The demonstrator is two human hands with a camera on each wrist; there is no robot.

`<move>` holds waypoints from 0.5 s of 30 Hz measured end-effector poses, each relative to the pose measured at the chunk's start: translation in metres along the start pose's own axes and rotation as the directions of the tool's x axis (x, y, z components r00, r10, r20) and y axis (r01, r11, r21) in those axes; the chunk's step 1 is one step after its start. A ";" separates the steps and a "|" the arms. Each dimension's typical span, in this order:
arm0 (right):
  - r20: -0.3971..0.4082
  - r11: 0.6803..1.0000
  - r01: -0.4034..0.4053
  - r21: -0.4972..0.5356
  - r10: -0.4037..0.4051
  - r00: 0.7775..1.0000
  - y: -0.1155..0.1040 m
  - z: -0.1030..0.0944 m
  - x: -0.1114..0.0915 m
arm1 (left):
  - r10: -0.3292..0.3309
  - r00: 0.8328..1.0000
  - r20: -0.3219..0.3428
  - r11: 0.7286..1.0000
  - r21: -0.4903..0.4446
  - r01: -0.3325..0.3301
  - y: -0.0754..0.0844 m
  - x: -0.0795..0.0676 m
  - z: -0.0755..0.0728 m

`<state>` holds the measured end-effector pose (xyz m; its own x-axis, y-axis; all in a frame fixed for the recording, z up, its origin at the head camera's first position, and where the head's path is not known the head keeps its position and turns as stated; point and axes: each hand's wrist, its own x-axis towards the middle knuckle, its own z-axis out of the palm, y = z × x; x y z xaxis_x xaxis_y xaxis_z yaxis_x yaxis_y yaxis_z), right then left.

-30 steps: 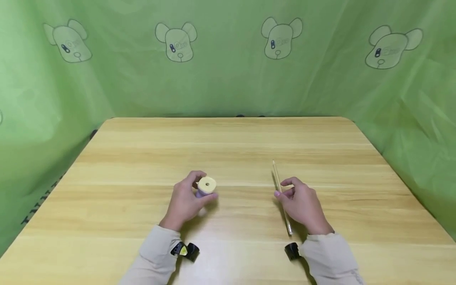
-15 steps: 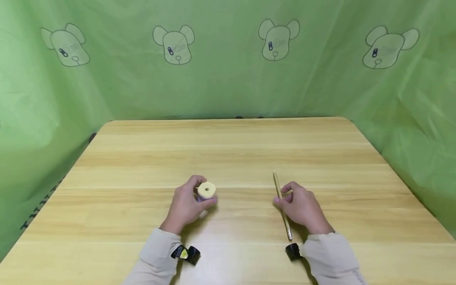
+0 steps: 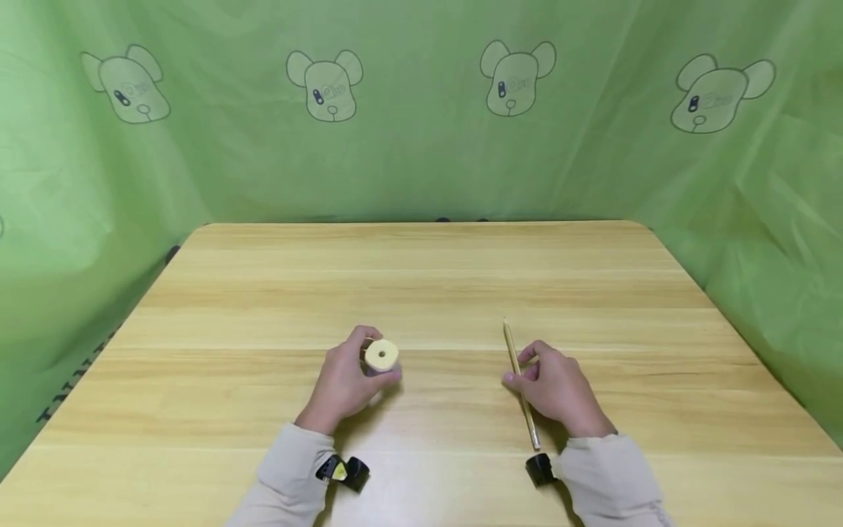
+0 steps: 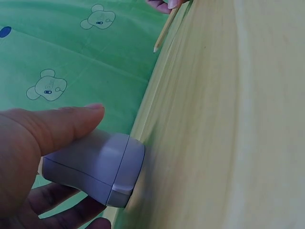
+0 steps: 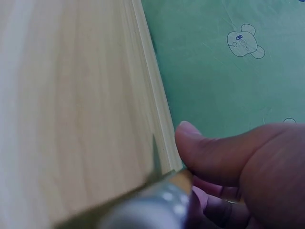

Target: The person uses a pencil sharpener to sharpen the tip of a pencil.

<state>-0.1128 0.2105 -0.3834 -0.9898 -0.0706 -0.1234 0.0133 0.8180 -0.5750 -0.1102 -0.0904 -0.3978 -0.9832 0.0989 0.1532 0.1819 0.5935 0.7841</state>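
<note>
My left hand (image 3: 345,380) grips a small pencil sharpener (image 3: 382,356), thumb on the near side and fingers around the far side. It has a cream top with a round hole in it, seen from above. The left wrist view shows its lavender-grey body (image 4: 90,164) standing at the wooden table. To the right, my right hand (image 3: 556,384) pinches a plain wooden pencil (image 3: 514,351) between thumb and fingers, its point facing away from me. The pencil's metal-banded end (image 5: 157,205) looms blurred in the right wrist view. A wide gap separates pencil and sharpener.
The light wood table (image 3: 421,285) has rounded far corners. Green sheeting (image 3: 421,161) with printed bear heads hangs behind it and along both sides. Black wrist cameras (image 3: 541,468) sit at the sleeve cuffs.
The head view has tipped slightly. The sharpener's top now faces the camera more squarely, with less of its side showing. The pencil's point has come lower and nearer. Both grips stay the same.
</note>
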 end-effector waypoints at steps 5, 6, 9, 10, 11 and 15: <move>-0.002 1.000 0.005 -0.013 -0.005 1.000 0.000 0.000 0.001 | 0.000 1.000 0.000 1.000 0.003 0.000 0.000 0.000 0.000; -0.003 1.000 0.005 -0.013 -0.005 1.000 0.000 0.000 0.001 | 0.003 1.000 -0.001 1.000 0.003 -0.003 0.000 0.001 0.000; 0.000 1.000 0.002 -0.014 -0.002 1.000 0.000 0.000 0.001 | 0.008 1.000 0.000 1.000 0.002 -0.008 0.000 0.001 0.001; 0.001 1.000 -0.002 -0.015 0.002 1.000 0.000 0.000 0.001 | 0.009 1.000 0.000 1.000 0.001 -0.009 0.000 0.002 0.001; 0.002 1.000 -0.001 -0.013 0.001 1.000 0.000 -0.001 0.001 | 0.009 1.000 0.001 1.000 0.000 -0.009 0.000 0.002 0.001; 0.012 1.000 -0.006 -0.003 0.006 1.000 0.001 0.000 0.001 | 0.007 1.000 0.003 1.000 0.002 -0.007 -0.002 0.002 0.001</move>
<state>-0.1141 0.2112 -0.3843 -0.9880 -0.0726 -0.1364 0.0186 0.8202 -0.5718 -0.1121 -0.0903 -0.3995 -0.9820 0.1056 0.1568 0.1887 0.5941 0.7819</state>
